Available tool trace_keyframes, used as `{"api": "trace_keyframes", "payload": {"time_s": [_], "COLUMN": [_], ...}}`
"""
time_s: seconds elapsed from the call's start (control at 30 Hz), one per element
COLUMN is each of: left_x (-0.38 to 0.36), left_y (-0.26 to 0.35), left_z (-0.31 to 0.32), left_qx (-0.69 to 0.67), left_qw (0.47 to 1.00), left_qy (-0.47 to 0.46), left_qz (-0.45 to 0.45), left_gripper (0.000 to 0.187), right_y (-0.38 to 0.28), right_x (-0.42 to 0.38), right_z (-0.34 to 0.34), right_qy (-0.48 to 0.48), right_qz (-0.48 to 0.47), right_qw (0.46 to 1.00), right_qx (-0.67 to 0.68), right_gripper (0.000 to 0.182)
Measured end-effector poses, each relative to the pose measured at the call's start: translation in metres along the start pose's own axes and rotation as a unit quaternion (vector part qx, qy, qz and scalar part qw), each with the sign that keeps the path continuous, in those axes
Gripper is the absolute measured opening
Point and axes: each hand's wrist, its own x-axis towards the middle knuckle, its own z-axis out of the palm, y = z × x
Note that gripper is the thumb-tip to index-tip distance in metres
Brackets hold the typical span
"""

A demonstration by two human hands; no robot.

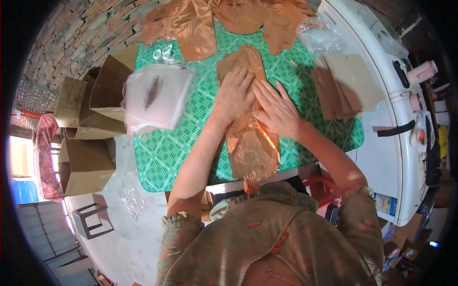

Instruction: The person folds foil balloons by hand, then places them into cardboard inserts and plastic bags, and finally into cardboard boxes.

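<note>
A long, folded piece of shiny copper-coloured foil-like material [253,152] lies on the green checked tablecloth [205,81], its near end reaching over the table's front edge. My left hand [234,95] rests flat on its upper part, fingers stretched out. Beside it, my right hand [278,108] is pressed on the same material from the right, fingers extended and thumb apart. Neither hand grips anything. The hands nearly touch at the fingertips. Left of them is a stack of clear plastic bags [160,95] with dark print.
More copper-coloured pieces [193,28] spread over the far table edge. Brown and cream card sheets [353,86] lie at the right, below crumpled clear plastic [319,35]. Open cardboard boxes [88,164] stand at the left on the floor. A white appliance [372,138] borders the table's right side.
</note>
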Motion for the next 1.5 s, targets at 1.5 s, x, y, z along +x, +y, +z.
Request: {"api": "trace_keyframes", "payload": {"time_s": [1.5], "left_x": [-0.003], "left_y": [-0.011], "left_z": [0.021], "left_qx": [0.096], "left_qw": [0.995], "left_qy": [0.008], "left_qz": [-0.001], "left_gripper": [0.052], "right_y": [-0.074], "right_x": [-0.132], "right_z": [-0.047], "right_qy": [-0.14], "right_qz": [-0.042], "right_qw": [0.987], "right_qx": [0.065], "right_gripper": [0.086]}}
